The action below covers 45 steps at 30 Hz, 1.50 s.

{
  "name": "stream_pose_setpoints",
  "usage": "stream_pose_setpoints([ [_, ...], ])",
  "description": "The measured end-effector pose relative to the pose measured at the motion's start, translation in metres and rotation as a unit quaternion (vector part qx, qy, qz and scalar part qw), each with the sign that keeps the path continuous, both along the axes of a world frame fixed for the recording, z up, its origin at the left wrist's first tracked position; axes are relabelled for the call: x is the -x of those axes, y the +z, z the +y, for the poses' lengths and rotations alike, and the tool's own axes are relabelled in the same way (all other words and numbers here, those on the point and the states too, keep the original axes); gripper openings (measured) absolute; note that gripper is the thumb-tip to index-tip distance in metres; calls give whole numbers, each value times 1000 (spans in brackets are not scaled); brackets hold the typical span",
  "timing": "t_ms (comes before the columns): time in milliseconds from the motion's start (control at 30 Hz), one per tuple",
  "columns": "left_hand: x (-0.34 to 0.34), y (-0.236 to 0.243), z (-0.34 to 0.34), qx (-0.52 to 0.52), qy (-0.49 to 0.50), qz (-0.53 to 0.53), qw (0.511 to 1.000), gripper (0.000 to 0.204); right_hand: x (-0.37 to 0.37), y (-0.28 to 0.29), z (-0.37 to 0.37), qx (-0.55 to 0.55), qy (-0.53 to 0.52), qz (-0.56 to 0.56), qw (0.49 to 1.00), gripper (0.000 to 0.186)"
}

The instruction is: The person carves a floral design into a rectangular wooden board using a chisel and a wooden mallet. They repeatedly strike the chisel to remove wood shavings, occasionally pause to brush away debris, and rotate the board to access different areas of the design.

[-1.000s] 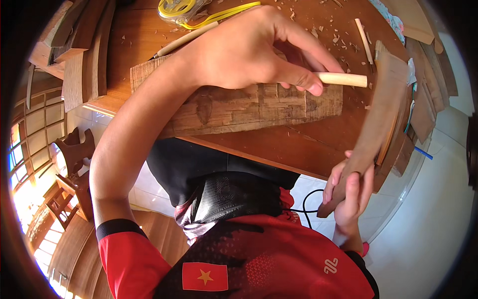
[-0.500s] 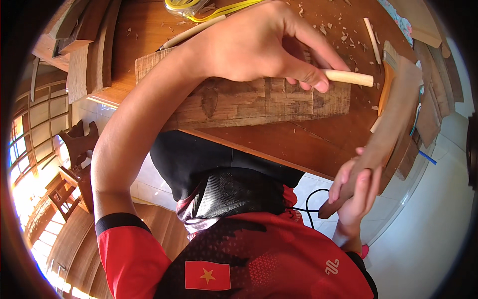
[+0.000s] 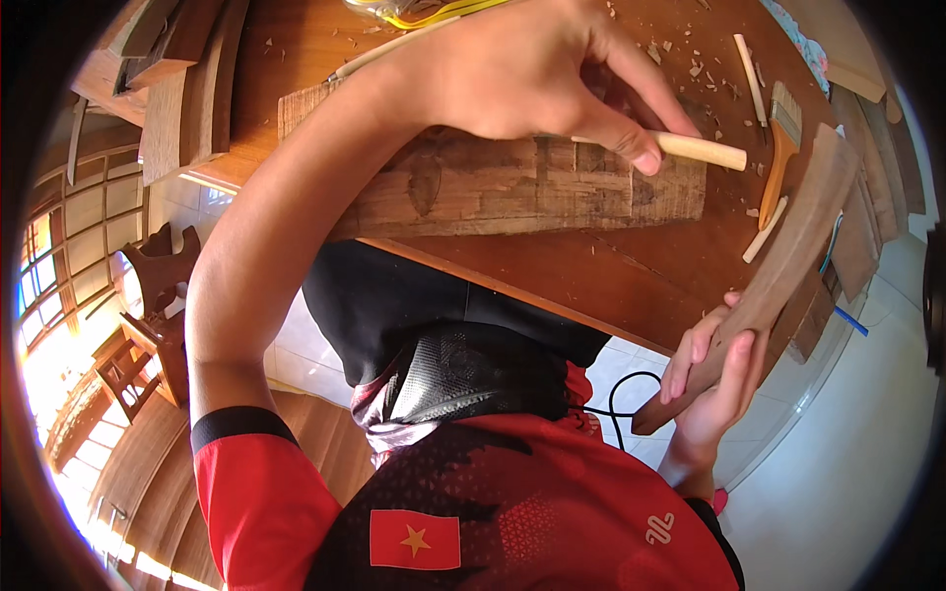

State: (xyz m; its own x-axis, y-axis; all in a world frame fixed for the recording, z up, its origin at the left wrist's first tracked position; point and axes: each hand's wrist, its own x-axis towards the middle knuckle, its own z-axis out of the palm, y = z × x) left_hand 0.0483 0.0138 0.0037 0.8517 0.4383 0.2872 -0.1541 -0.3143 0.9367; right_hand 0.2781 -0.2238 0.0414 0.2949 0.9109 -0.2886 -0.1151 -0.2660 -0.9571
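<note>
Closed around a pale, round wooden tool handle (image 3: 705, 151), my left hand (image 3: 532, 74) hovers at the right part of a rough brown wooden board (image 3: 463, 187). Thumb and fingers pinch the handle, which points right; the tool's working end cannot be made out. My right hand (image 3: 717, 379) grips a long, flat brown wooden club (image 3: 793, 241) off the table's near right edge. The club slants up to the right, wider at its upper part and narrow at its lower end. Club and handle are apart.
The brown table (image 3: 591, 271) carries wood shavings (image 3: 695, 71), a flat paintbrush (image 3: 778, 158), thin wooden-handled tools (image 3: 751, 79) and a yellow-strapped item (image 3: 434, 18). Stacked planks (image 3: 202, 98) stand at the left, more boards (image 3: 859, 246) at the right. A black cord (image 3: 613, 404) hangs below the table.
The whole view has shifted slightly to the right. My left fingers have settled a little differently on the handle, and the upper end of the club has tipped slightly right. Both grips remain.
</note>
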Motion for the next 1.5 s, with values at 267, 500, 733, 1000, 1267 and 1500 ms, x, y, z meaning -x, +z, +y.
stream_pose_setpoints([
  [267,4,8,0,-2,16,54,998,35,0,-7,0,-23,15,-38,999,46],
  [500,4,14,2,-45,34,84,995,34,3,3,3,19,47,-18,999,42],
  [733,2,15,0,17,22,129,991,33,6,-1,1,21,21,32,999,40],
  [1000,7,10,3,-5,2,79,997,34,-3,-5,1,52,144,-44,987,44],
  [1267,7,6,5,-58,19,67,996,34,2,-9,-7,70,156,-17,985,43],
  [1500,6,8,4,-41,16,101,994,32,3,-8,-9,72,127,-4,989,43],
])
